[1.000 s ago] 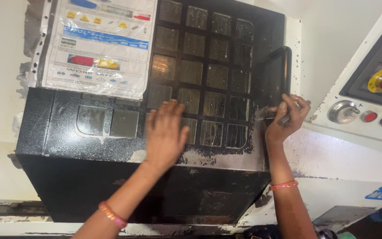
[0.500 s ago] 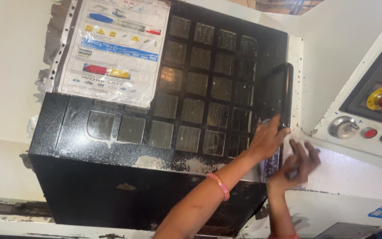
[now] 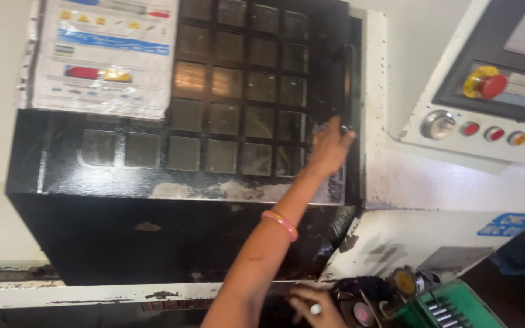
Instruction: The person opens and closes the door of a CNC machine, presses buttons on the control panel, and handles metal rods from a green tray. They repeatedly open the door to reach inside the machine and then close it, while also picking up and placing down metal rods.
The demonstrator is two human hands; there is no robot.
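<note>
A black machine door (image 3: 123, 237) with a grid of small windows (image 3: 238, 91) fills the view. My left hand (image 3: 328, 147) reaches up across it, palm against the door, fingertips touching the lower end of the black vertical handle (image 3: 349, 79). A pink bangle (image 3: 279, 223) circles that wrist. My right hand (image 3: 312, 307) is low at the bottom edge, by dark round machine parts (image 3: 360, 304). A small pale spot shows at its fingers, and I cannot tell whether it holds anything.
A laminated paper sheet (image 3: 104, 54) hangs on the door's upper left. On the right is the control panel with a red mushroom button (image 3: 487, 85), a metal knob (image 3: 437, 124) and small round buttons (image 3: 505, 135). A green tray (image 3: 457, 307) with metal pieces sits bottom right.
My left hand moved from the middle of the door to its right side, up to the handle. My right hand left the handle and dropped to the bottom of the view.
</note>
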